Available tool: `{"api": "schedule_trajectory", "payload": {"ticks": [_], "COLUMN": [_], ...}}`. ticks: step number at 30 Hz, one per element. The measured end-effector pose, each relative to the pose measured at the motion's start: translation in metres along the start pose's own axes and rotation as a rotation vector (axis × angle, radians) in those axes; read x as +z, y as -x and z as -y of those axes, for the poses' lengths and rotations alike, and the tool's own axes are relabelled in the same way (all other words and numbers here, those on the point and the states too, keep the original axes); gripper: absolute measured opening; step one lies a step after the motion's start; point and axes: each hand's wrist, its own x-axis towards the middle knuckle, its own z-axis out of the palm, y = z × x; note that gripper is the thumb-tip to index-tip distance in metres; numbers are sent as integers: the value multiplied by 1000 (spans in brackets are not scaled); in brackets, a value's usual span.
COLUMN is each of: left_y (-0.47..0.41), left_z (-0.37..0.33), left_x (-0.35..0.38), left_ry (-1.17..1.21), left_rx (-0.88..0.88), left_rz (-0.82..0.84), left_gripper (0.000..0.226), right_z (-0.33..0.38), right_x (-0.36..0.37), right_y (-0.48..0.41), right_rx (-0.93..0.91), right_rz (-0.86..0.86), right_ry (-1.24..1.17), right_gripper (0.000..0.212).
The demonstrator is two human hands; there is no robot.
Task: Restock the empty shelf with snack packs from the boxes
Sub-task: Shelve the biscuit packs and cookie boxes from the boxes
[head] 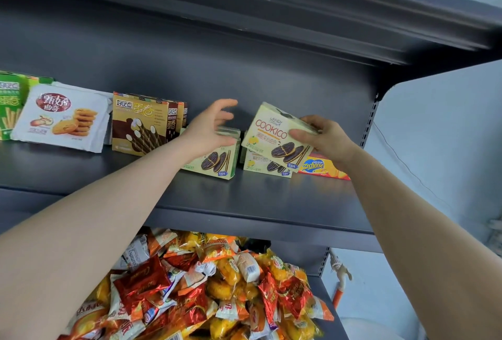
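Note:
A pale yellow COOKICO biscuit box [271, 133] is tilted in the air, gripped at its right end by my right hand [323, 138]. It hangs just above a matching box [264, 165] standing on the dark grey shelf [244, 193]. Another such box [217, 161] stands to the left. My left hand [209, 125] hovers over that box with its fingers spread, holding nothing. A red and yellow Zecheese box [320, 167] lies under my right wrist.
Left along the shelf stand brown egg-roll boxes [141, 125], a white cookie pack [61, 118] and a green box [9, 103]. The shelf below holds a heap of small red, orange and yellow snack packs [217, 285]. An upper shelf [298, 13] overhangs.

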Motion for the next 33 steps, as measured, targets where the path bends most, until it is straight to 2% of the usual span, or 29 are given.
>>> {"api": "schedule_trajectory", "payload": {"ticks": [2, 5, 7, 10, 15, 20, 27, 33], "left_y": [1, 6, 7, 5, 1, 1, 16, 54], "left_z": [14, 37, 46, 49, 45, 45, 30, 18], "left_x": [-5, -6, -5, -2, 8, 12, -4, -47], "left_ry": [-345, -576, -634, -722, -859, -856, -823, -900], "left_rx": [21, -21, -5, 42, 50, 40, 35, 61], "left_rz": [-60, -77, -93, -141, -253, -272, -243, -255], "left_gripper": [64, 54, 54, 47, 40, 41, 39, 38], "right_z": [-15, -42, -54, -55, -50, -48, -20, 18], "right_x": [-6, -2, 7, 14, 19, 23, 51, 107], "right_y": [-4, -12, -16, -24, -32, -29, -16, 6], "right_rx": [23, 107, 139, 77, 38, -6, -412, -601], "right_rz": [-24, 29, 74, 87, 59, 25, -138, -132], "right_ry": [64, 170, 234, 456, 651, 783, 919, 904], "right_gripper": [36, 52, 57, 62, 57, 58, 45, 32]}}
